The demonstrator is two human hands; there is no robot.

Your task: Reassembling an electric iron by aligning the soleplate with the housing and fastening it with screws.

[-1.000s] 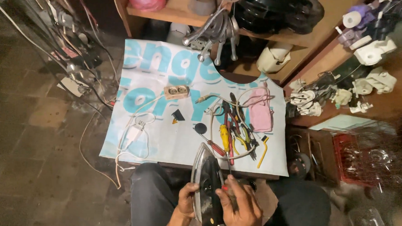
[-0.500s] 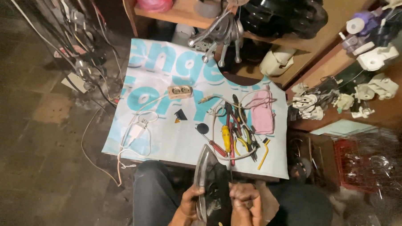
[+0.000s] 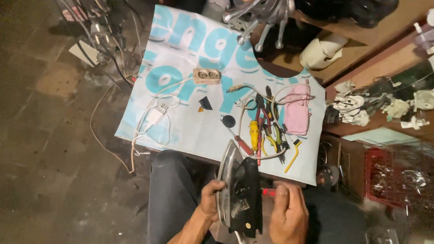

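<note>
A clothes iron with a shiny metal soleplate and black body stands on edge over my lap. My left hand grips its soleplate side. Against the black body rests my right hand, shut on a small red-handled tool whose tip touches the iron. Just beyond lie a yellow-handled screwdriver, a red-handled screwdriver, pliers and a pink cloth on a white and teal printed sheet.
A beige double socket with a white cord and a white adapter lie on the sheet. Wooden shelves at the right hold white plastic parts and a cream casing. A red crate sits low right. Cables trail on the dark floor at left.
The view has tilted down and nearer to the iron. My right hand has shifted along the iron's black side with the red tool; my left hand keeps its hold.
</note>
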